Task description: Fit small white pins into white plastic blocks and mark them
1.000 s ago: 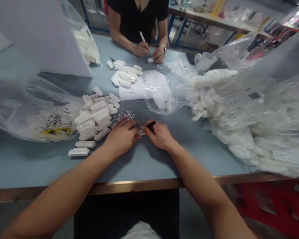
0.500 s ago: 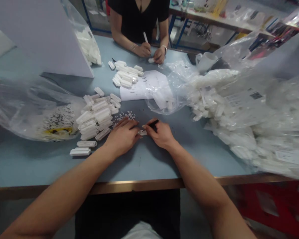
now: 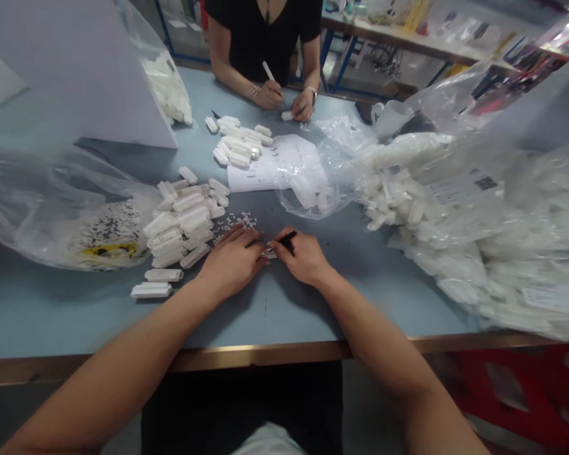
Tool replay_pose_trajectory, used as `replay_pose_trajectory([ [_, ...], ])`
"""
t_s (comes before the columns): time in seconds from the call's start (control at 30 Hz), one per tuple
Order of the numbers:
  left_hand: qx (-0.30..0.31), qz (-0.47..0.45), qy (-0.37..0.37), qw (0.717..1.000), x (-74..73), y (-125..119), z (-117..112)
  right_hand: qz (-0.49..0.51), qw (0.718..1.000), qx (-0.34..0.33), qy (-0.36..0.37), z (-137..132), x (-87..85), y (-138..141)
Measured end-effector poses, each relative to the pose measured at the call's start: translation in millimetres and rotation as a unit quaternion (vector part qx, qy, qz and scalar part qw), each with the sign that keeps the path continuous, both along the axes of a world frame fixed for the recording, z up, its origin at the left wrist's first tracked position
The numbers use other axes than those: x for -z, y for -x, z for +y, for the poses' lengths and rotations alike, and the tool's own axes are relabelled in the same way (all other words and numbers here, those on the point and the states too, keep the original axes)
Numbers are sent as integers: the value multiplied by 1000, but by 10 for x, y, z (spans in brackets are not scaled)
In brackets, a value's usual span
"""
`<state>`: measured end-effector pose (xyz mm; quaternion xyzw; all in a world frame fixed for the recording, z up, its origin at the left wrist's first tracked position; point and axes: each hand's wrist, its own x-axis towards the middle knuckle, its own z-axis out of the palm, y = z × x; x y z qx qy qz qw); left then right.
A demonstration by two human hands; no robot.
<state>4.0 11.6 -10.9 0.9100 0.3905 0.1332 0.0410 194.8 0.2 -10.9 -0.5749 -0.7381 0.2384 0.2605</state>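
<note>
At the middle of the table, my left hand [image 3: 233, 260] is closed on a small white plastic piece [image 3: 270, 254], most of which its fingers hide. My right hand [image 3: 305, 258] pinches a slim black pen-like tool [image 3: 289, 237], its lower end at the white piece. The tool's exact kind is too small to tell. Just beyond my left hand lie many tiny white bits [image 3: 239, 220]. A heap of long white plastic pieces [image 3: 189, 212] is left of that hand, with two single pieces [image 3: 152, 290] nearer to me.
A clear bag [image 3: 52, 221] with small bits and something yellow lies left. Clear bags of white pieces [image 3: 455, 240] cover the right. Ahead are a paper sheet [image 3: 251, 179] and another white pile [image 3: 239, 142]. Across the table a co-worker's hands [image 3: 302, 106] hold a white piece and a white pen-like tool.
My right hand has shifted slightly left with the black tool, closer to my left hand. The co-worker's pen-like tool has moved a little left and away from the white piece.
</note>
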Motion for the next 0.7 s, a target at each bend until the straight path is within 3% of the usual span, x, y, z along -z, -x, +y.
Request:
replay_pose_trajectory([
  [0.13,-2,-1,7,1000,5,3,1,-4,1000,-13,2,9,-1,-5],
  [0.4,-40,-15,52,998,-29,79,95,132,989,54,31,2,-20,-40],
  [0.7,-25,-8,59,998,-29,52,69,96,994,42,32,0,-6,-9],
])
